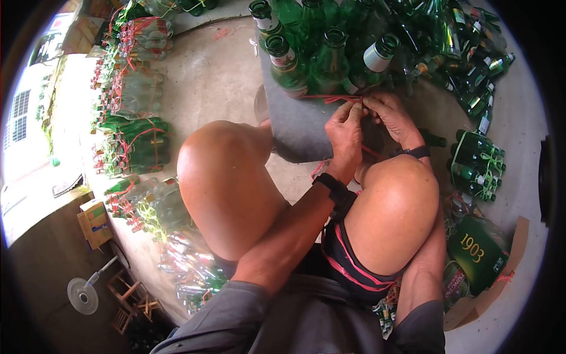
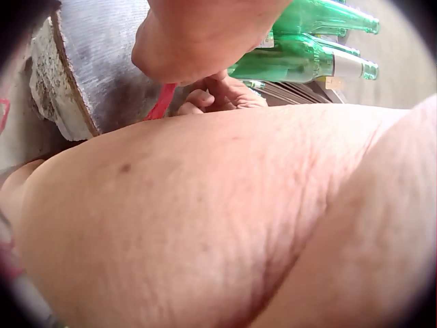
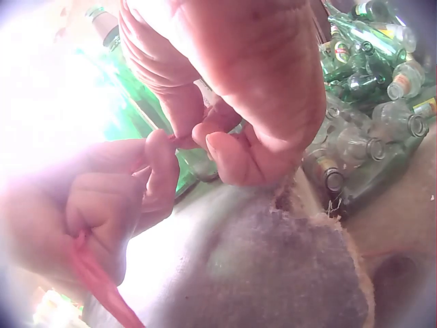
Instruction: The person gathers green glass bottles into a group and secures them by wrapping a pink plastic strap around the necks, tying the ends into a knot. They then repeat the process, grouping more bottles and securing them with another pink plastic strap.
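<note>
Several green bottles (image 1: 332, 65) stand upright on a grey slab (image 1: 300, 133), red string (image 1: 330, 98) running along their base. At the slab's edge the left hand (image 1: 346, 130) pinches the string; in the right wrist view a red strand (image 3: 99, 280) hangs out of the curled left hand (image 3: 113, 198). The right hand (image 1: 392, 115) meets it fingertip to fingertip, thumb and forefinger pinched on the string. Seen by the right wrist camera, the right hand (image 3: 239, 82) is close above the slab (image 3: 273, 273). The exact crossing of the string is hidden by fingers.
Loose bottles (image 1: 471, 71) lie piled at the back right. A tied bundle of green bottles (image 1: 476, 165) and a green carton (image 1: 476, 251) are at the right. Tied bottle bundles (image 1: 138, 94) line the left, with a fan (image 1: 82, 296) below. Bent knees (image 1: 389, 215) flank the forearms.
</note>
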A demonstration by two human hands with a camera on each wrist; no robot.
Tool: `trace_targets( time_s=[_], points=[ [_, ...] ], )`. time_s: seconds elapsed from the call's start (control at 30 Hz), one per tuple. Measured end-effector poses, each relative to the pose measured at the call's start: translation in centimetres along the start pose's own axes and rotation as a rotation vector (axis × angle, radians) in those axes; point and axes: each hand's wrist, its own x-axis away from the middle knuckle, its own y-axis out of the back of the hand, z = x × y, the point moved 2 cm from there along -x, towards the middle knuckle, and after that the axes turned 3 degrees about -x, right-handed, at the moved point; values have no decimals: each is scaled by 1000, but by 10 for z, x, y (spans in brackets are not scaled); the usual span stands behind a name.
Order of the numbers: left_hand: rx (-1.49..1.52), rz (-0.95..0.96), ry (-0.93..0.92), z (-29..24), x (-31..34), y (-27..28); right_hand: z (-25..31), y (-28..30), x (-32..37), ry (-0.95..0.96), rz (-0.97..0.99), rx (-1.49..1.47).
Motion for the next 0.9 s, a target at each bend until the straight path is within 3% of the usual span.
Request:
trace_targets(
  time_s=[0.2, 0.27, 0.3, 0.5, 0.57, 0.6, 0.67, 0.9],
  points=[
    [-89, 20, -314, -4, 0, -2, 4, 2, 2, 2, -34, 79],
    [-422, 27, -473, -11, 2, -1, -3, 6, 0, 28, 3, 116],
    [-424, 27, -472, -12, 2, 0, 0, 3, 2, 27, 2, 114],
    [-360, 92, -346, -18, -6, 0, 1, 1, 5, 28, -20, 86],
    [-228, 164, -201, -22, -7, -2, -4, 4, 3, 17, -19, 76],
    [-229, 166, -200, -28, -7, -2, -2, 3, 4, 17, -21, 75],
    [-264, 159, -30, -35, -6, -3, 2, 1, 7, -3, -45, 109],
    [-208, 92, 27, -29, -7, -7, -2, 3, 5, 33, -20, 60]
  ],
)
